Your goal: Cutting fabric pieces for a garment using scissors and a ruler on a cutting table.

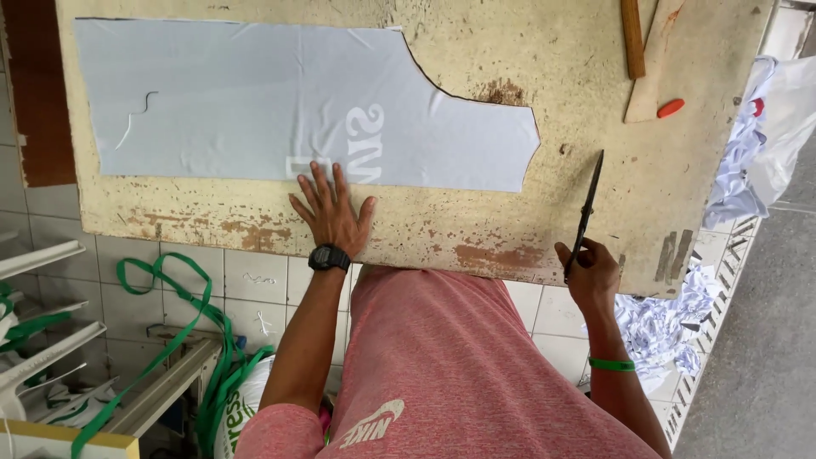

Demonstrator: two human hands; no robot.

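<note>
Right hand [592,274] grip pinching scissors [586,212], handles hidden; left hand [330,214] spread on fabric [238,102].

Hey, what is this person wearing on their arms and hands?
Both arms are bare below short sleeves of a heathered pink shirt. The left hand has a black digital watch at the wrist. The right hand has a thin green band at the wrist. No gloves.

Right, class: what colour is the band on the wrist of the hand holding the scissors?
Green band, seen in the head view.
</note>
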